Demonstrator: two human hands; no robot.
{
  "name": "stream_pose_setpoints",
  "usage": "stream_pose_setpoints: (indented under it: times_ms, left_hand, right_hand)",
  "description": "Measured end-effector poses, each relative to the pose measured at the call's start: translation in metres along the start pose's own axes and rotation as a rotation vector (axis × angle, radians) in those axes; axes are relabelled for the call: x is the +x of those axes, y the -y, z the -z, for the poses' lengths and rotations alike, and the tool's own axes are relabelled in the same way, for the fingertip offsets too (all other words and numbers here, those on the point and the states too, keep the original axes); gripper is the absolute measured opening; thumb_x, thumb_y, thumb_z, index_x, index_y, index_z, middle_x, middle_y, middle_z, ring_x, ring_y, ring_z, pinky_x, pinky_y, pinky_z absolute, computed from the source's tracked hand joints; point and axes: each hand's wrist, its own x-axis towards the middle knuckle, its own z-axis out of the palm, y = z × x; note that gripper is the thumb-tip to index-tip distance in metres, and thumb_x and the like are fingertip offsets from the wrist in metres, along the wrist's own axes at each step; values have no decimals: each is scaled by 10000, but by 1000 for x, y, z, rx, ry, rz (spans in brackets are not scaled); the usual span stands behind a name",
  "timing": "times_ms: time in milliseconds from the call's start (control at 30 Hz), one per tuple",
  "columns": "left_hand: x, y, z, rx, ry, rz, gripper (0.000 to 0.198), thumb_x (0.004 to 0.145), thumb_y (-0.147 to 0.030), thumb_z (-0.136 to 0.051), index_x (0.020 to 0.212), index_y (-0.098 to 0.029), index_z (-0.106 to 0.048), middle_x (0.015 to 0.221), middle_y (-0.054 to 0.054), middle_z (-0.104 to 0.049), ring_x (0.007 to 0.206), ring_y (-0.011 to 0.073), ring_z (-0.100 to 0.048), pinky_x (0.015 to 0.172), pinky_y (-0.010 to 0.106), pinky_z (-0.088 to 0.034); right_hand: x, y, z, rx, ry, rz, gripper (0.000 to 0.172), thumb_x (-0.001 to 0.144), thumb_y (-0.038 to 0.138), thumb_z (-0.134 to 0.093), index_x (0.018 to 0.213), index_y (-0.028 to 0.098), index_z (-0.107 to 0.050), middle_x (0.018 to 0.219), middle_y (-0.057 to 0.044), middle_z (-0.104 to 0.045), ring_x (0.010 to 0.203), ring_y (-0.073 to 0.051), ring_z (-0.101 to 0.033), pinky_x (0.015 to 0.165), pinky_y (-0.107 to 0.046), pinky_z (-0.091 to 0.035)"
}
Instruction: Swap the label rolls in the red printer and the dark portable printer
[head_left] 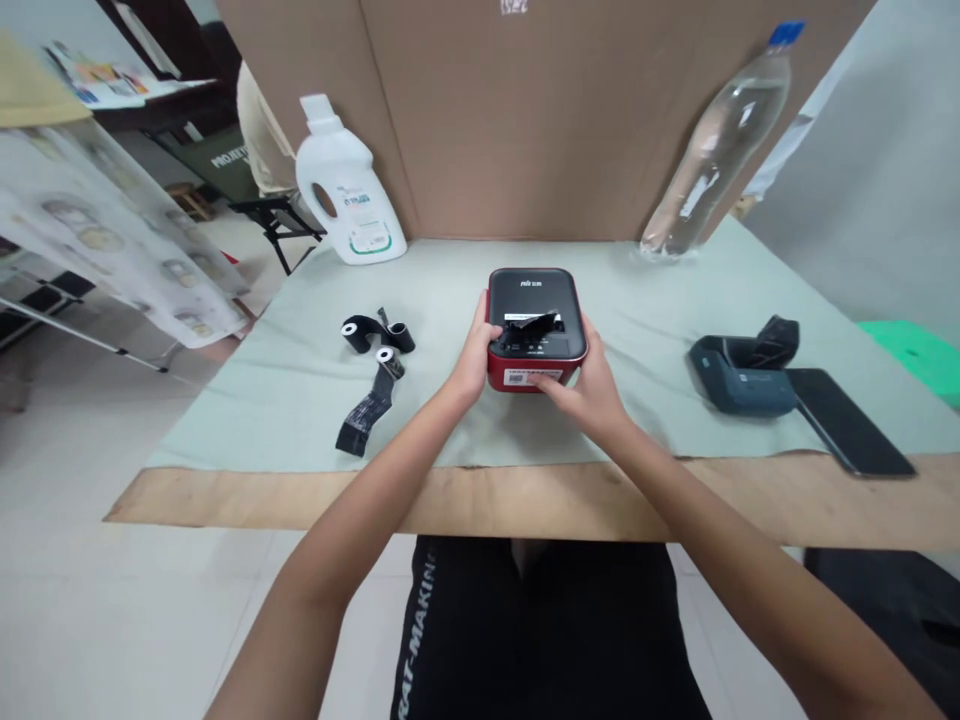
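The left hand (pixel 472 352) and right hand (pixel 592 394) grip the sides of a boxy red machine with a shiny black top (pixel 534 299), mid-frame. This looks like the holding step; any move calls for a firm, even grip.

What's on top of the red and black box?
The red and black box has a black strip on its top, with white lettering beyond it. The strip and the left hand cover some of the surface; what lies beneath them is hidden.
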Motion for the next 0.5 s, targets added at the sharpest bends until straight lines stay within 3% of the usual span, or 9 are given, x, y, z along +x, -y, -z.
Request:
stream_pose_setpoints:
  times_ms: [167,400,500]
  left_hand:
    - [-18,16,13,14,-24,14,807,813,-311,-535,1615,-265,-455,1690,-24,-488,1640,253,-326,1366,371,-224]
    - [-18,26,20,-42,-62,88,780,831,-331,-530,1610,-313,-489,1677,-83,-501,1669,215,-276,1384,349,-206]
    - [-18,27,23,-84,-63,104,797,825,-339,-537,1620,-317,-481,1697,-102,-466,1676,213,-254,1387,352,-208]
  right_hand:
    - [-18,2,-14,45,31,-67,999,785,548,-875,1600,249,-382,1536,-172,-543,1469,-412,-508,1253,-651,-411]
    - [-28,5,-20,125,-19,-146,999,737,549,-926,1574,302,-439,1594,-155,-518,1499,-416,-481,1278,-675,-373]
    - [-20,-1,-18,236,-60,-242,771,852,646,-803,1491,315,-526,1550,-125,-577,1457,-373,-541,1247,-630,-435]
